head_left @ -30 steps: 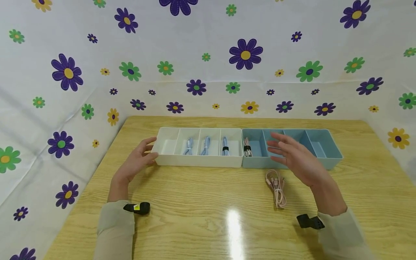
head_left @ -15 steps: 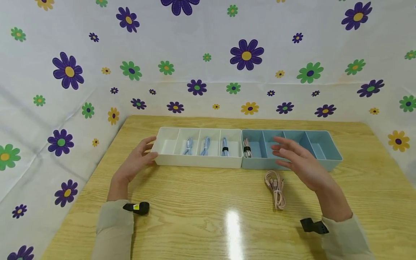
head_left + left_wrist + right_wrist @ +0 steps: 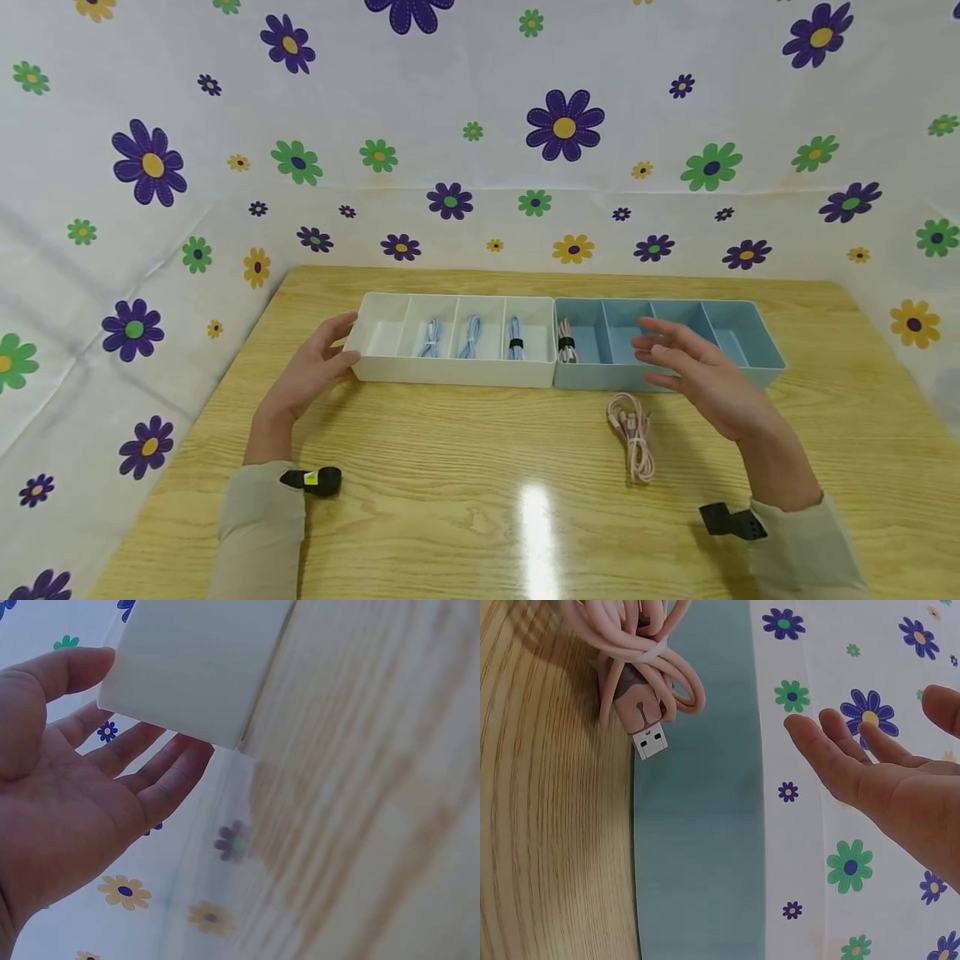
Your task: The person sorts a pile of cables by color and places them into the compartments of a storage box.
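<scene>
At the left end of the white divided box (image 3: 450, 372), my left hand (image 3: 303, 379) rests its thumb and fingers against the corner with the fingers loosely spread, as the left wrist view also shows. My right hand (image 3: 708, 379) hovers over the blue divided box (image 3: 600, 377) with relaxed fingers and holds nothing. In front of that box a bundled pink USB cable (image 3: 637, 437) lies on the table; its metal plug (image 3: 651, 741) shows in the right wrist view. A pink-and-white cable (image 3: 567, 342) with a black strap stands in the blue box's leftmost compartment.
Three compartments of the white box each hold a light blue cable bundle (image 3: 469, 337); the right one (image 3: 516, 340) has a black strap. Both boxes stand end to end on the wooden table (image 3: 420, 483). A flower-print cloth (image 3: 480, 125) hangs behind and at the sides.
My right hand has shifted slightly right and toward me, over the blue box. My left hand stays at the white box's end. The cables have not moved.
</scene>
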A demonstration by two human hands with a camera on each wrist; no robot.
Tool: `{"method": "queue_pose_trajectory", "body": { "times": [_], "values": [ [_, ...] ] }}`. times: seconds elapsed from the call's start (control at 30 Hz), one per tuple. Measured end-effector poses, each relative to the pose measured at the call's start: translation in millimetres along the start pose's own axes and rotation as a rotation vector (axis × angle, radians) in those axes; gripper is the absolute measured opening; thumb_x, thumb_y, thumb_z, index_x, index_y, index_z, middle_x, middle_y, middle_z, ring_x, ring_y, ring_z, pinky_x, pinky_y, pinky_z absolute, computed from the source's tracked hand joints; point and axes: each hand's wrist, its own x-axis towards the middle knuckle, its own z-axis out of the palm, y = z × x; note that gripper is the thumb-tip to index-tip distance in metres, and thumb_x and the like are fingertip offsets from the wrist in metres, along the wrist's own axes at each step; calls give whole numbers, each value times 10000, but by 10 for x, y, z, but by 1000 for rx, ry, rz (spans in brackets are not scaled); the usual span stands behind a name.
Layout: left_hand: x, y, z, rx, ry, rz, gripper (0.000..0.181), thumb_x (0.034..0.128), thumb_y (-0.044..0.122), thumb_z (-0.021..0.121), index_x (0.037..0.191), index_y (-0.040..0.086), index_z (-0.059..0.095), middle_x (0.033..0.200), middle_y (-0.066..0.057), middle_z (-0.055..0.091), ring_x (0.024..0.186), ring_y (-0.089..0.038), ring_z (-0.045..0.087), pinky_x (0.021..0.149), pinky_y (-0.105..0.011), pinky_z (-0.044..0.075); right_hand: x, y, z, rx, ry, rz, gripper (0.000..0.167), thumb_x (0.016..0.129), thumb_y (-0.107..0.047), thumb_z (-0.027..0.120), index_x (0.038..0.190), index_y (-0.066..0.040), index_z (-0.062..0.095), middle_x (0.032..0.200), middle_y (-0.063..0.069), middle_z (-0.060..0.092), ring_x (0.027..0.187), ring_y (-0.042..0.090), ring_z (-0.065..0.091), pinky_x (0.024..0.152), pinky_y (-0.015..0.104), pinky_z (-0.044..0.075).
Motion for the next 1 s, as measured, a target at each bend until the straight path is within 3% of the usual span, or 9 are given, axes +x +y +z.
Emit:
{"method": "queue_pose_trajectory", "body": {
  "times": [0.17, 0.37, 0.6, 0.73, 1.0],
  "values": [
    [-5, -7, -3, 2, 1, -1, 649, 1030, 225, 560, 1578, 122, 230, 1570, -198, 277, 1331, -412, 421, 901, -311, 508, -24, 12, -41, 0, -13, -5, 558, 1089, -276, 394, 1544, 3, 230, 1487, 269, 310, 1243, 51, 492, 970, 185, 459],
    [-10, -3, -4, 8, 5, -12, 645, 1028, 239, 563, 1575, 121, 241, 1570, -186, 284, 1323, -403, 431, 926, -344, 503, -48, 18, -81, -31, -26, -22, 550, 1088, -242, 402, 1530, 42, 240, 1426, 140, 427, 1238, 44, 514, 963, 198, 471],
    [-9, -7, -3, 0, 15, -33, 644, 1024, 244, 571, 1570, 122, 252, 1548, -211, 294, 1323, -405, 418, 947, -360, 503, -64, 38, -109, -51, -27, -20, 541, 1088, -231, 402, 1527, 48, 253, 1408, 161, 445, 1223, 32, 523, 954, 195, 475],
    [-12, -6, -11, 2, 21, -44, 646, 1020, 252, 578, 1568, 130, 257, 1530, -227, 296, 1324, -406, 404, 951, -349, 503, -63, 42, -120, -57, -25, -19, 544, 1086, -234, 408, 1523, 54, 258, 1358, 44, 487, 1213, 29, 532, 948, 203, 482],
    [-22, 4, -9, 6, 29, -42, 639, 1021, 224, 577, 1567, 127, 259, 1502, -238, 322, 1296, -389, 415, 928, -320, 510, -72, 66, -139, -67, -25, -22, 536, 1085, -221, 413, 1509, 74, 272, 1328, -15, 518, 1204, 26, 538, 942, 206, 488]
  ]
}}
